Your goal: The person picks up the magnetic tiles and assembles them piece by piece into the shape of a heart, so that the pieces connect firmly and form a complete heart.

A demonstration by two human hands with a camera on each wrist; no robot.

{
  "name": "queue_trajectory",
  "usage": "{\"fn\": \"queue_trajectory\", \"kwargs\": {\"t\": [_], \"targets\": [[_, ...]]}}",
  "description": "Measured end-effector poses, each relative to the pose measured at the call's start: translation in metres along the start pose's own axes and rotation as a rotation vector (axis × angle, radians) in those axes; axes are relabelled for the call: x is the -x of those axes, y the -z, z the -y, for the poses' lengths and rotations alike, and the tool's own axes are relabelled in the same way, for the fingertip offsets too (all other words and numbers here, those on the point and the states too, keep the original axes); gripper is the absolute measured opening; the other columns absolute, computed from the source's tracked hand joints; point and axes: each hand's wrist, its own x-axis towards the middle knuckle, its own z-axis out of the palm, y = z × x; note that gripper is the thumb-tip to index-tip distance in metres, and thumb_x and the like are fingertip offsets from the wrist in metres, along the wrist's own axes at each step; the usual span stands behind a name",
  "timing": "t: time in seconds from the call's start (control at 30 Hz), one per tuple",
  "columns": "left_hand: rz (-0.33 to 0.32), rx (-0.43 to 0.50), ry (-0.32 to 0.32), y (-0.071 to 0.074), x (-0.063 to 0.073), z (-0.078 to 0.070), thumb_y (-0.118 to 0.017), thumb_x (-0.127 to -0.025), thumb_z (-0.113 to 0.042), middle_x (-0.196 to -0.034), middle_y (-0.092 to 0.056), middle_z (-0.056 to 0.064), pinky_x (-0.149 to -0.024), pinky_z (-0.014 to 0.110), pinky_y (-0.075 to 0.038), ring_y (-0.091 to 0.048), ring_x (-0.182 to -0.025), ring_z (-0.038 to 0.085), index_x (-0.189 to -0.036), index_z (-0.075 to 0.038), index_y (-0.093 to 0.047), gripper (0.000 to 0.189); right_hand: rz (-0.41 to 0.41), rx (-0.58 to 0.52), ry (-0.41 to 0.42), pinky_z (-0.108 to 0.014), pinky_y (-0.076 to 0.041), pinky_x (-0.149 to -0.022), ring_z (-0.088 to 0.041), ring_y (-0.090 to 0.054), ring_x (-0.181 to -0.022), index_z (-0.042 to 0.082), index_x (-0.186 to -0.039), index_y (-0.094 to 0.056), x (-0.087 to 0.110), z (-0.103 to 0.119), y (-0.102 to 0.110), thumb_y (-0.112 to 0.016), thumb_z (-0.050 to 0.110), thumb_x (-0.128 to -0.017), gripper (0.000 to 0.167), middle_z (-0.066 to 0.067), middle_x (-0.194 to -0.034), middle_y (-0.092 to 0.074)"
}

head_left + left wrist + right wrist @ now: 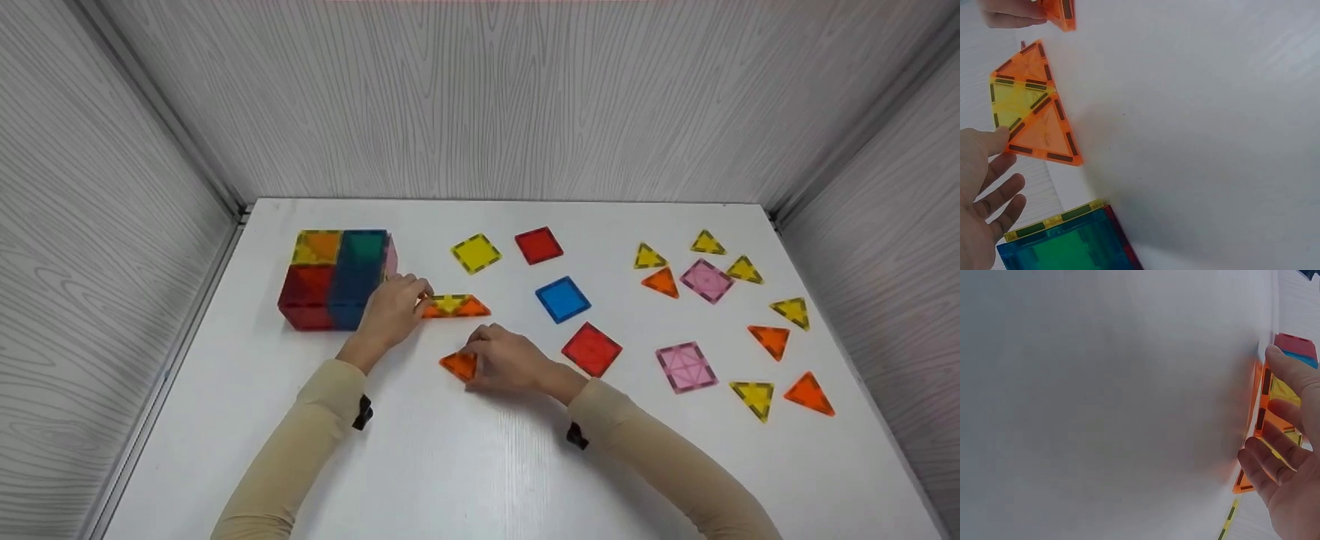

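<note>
Two orange triangle tiles with a yellow triangle tile between them form a flat row [452,305] of magnetic tiles. My left hand [392,304] pinches its left end by thumb and fingertip; in the left wrist view the thumb [998,139] lies at the corner where yellow and orange meet. Nearer the front, my right hand [514,360] holds an orange triangle tile [457,365] by its right side, tilted up from the table in the right wrist view. Left of my left hand stands a box-shaped block of tiles [306,296] in red, blue, green and yellow.
Loose square tiles lie right of my hands: yellow [476,253], dark red [538,246], blue [563,299] and red [592,349]. Farther right are pink squares [686,367] among several yellow and orange triangles [771,341]. Grey wood-grain panels [480,97] enclose the white table [480,480].
</note>
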Motion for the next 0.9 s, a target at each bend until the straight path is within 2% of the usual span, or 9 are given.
{"fn": "queue_trajectory", "kwargs": {"t": [0.2,0.37,0.47,0.6,0.7,0.8,0.9], "targets": [[0.007,0.013,0.016,0.000,-0.001,0.000,-0.071,-0.101,-0.019,-0.101,-0.072,0.012,-0.088,0.041,-0.058,-0.064,-0.094,0.029,-0.112,-0.009,-0.073,0.014,0.007,0.058,0.020,-0.030,-0.058,-0.099,-0.018,-0.060,-0.121,0.022,-0.139,-0.069,-0.004,0.003,-0.002,-0.082,0.041,-0.092,0.053,-0.003,-0.136,-0.065],[-0.013,0.014,0.003,0.001,0.002,-0.001,-0.072,-0.101,-0.022,-0.103,-0.072,0.013,-0.088,0.042,-0.059,-0.064,-0.094,0.031,-0.114,-0.008,-0.072,0.019,0.012,-0.009,0.005,-0.035,-0.058,-0.103,-0.019,-0.059,-0.127,0.024,-0.143,-0.066,0.000,-0.001,0.003,-0.081,0.042,-0.093,0.056,-0.003,-0.142,-0.062],[-0.033,0.020,-0.002,0.003,0.006,-0.002,-0.073,-0.100,-0.024,-0.106,-0.072,0.015,-0.087,0.043,-0.059,-0.065,-0.094,0.032,-0.115,-0.007,-0.072,0.023,-0.018,-0.060,-0.002,-0.039,-0.057,-0.107,-0.022,-0.058,-0.133,0.022,-0.145,-0.064,0.009,-0.011,0.011,-0.079,0.041,-0.095,0.056,-0.004,-0.144,-0.061],[-0.067,0.026,0.020,0.006,0.015,-0.005,-0.075,-0.099,-0.025,-0.108,-0.071,0.014,-0.087,0.041,-0.059,-0.064,-0.094,0.030,-0.118,-0.008,-0.071,0.026,-0.117,-0.133,-0.026,-0.046,-0.056,-0.109,-0.026,-0.057,-0.136,0.018,-0.145,-0.063,0.025,-0.037,0.027,-0.077,0.039,-0.097,0.055,-0.007,-0.145,-0.061],[-0.087,0.009,0.021,0.006,0.024,-0.010,-0.075,-0.099,-0.026,-0.109,-0.072,0.013,-0.088,0.039,-0.059,-0.063,-0.097,0.029,-0.120,-0.008,-0.071,0.028,-0.212,-0.165,-0.090,-0.051,-0.055,-0.110,-0.031,-0.057,-0.135,0.016,-0.145,-0.063,0.040,-0.063,0.040,-0.077,0.038,-0.097,0.055,-0.011,-0.146,-0.060],[-0.068,-0.013,0.012,0.004,0.033,-0.017,-0.074,-0.100,-0.029,-0.110,-0.071,0.013,-0.090,0.040,-0.059,-0.063,-0.101,0.029,-0.122,-0.007,-0.070,0.032,-0.282,-0.165,-0.199,-0.055,-0.054,-0.110,-0.036,-0.055,-0.137,0.017,-0.147,-0.062,0.054,-0.092,0.052,-0.077,0.038,-0.097,0.056,-0.015,-0.151,-0.055],[-0.009,-0.013,0.007,-0.002,0.041,-0.024,-0.073,-0.100,-0.033,-0.114,-0.071,0.012,-0.094,0.041,-0.060,-0.064,-0.105,0.029,-0.126,-0.008,-0.068,0.036,-0.334,-0.163,-0.315,-0.058,-0.053,-0.110,-0.039,-0.051,-0.141,0.019,-0.148,-0.060,0.069,-0.121,0.063,-0.074,0.038,-0.099,0.054,-0.017,-0.154,-0.052]]}}
